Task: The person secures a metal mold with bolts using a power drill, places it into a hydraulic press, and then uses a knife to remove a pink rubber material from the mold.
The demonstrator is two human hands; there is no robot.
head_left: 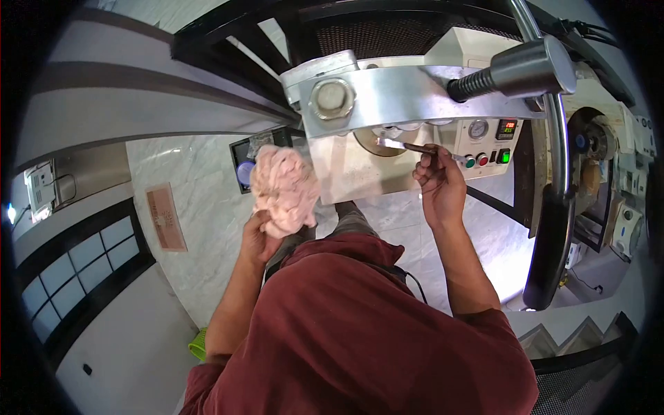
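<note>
My left hand (259,235) is closed on the lower edge of a crumpled pink cloth-like bundle (285,185), held up left of the machine. My right hand (440,178) grips the dark handle of a slim flat-ended tool (417,147), its pale shiny end pointing left toward a round brownish plate (375,143) under the metal crossbar. In front of me stands the cream machine (349,169). Beside my right fingers its panel carries a round gauge (478,129), a lit digital display (508,128), coloured buttons (482,158) and a green switch (504,155).
A thick metal crossbar (401,93) spans the machine top, with a large bolt and a long black-handled lever (550,249) on the right. Behind the pink bundle is a dark tray (240,162) with a blue round item. A mat (166,216) lies on the marble-look floor.
</note>
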